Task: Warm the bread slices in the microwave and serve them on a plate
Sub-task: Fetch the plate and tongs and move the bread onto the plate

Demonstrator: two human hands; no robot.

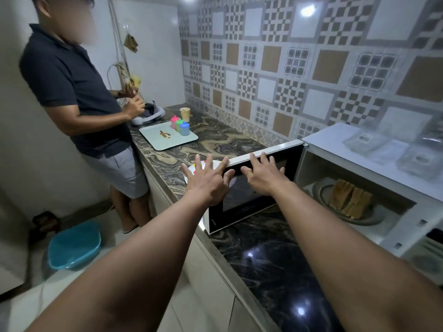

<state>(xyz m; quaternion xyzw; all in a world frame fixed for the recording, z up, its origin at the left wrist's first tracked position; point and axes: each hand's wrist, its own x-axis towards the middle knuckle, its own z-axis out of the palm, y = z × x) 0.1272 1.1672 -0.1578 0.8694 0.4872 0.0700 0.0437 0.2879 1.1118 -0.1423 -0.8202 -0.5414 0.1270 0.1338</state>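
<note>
A white microwave (359, 142) stands on the right of the counter with its black door (249, 197) swung open to the left. Inside, several toasted bread slices (350, 200) lie on the glass turntable (374, 216). My right hand (263, 173) rests with spread fingers on the door's top edge. My left hand (206, 178) hovers open in front of the door's outer edge, fingers apart, holding nothing. Behind my left hand a white plate (191, 171) with coloured spots sits on the counter, mostly hidden.
A person in a dark shirt (72, 92) stands at the counter's left end. A pale tray (167, 137), three small coloured containers (179, 125) and a yellow cup (185, 114) sit further back. A blue basin (74, 245) lies on the floor.
</note>
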